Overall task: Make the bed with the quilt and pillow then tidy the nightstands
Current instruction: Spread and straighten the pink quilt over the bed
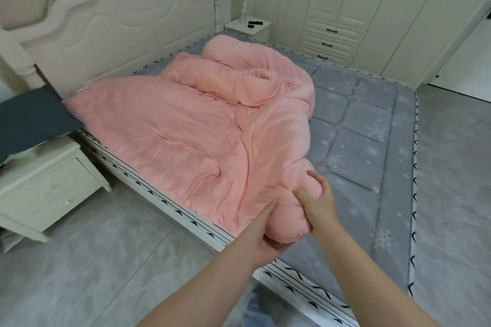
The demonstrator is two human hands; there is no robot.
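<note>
We see both hands gripping the near corner of the pink quilt (pixel 186 125), bunched into a thick roll at the foot-side edge of the bed. The left hand (pixel 268 236) cups the roll from below and from the left, its fingers (pixel 261 214) curled under the fabric. The right hand (pixel 320 207) clamps the same roll from the right, thumb on the near side and fingers (pixel 317 180) wrapped over the top, pressed together against the cloth.

The quilt lies crumpled across the left half of the grey snowflake-patterned mattress (pixel 372 141), with a heaped, twisted mass toward the headboard (pixel 119 21) and a flatter spread running down to our hands. The right half of the mattress is bare.

A dark blue pillow (pixel 32 119) rests partly on the near nightstand (pixel 45 186) at the left, its far edge touching the quilt's corner by the headboard. The far nightstand (pixel 248 29) stands beside the bed's other side, with a small dark object (pixel 255 24) and a pale upright item (pixel 243 14) on top; we cannot tell what they are. A white wardrobe (pixel 372 8) lines the back wall.
</note>
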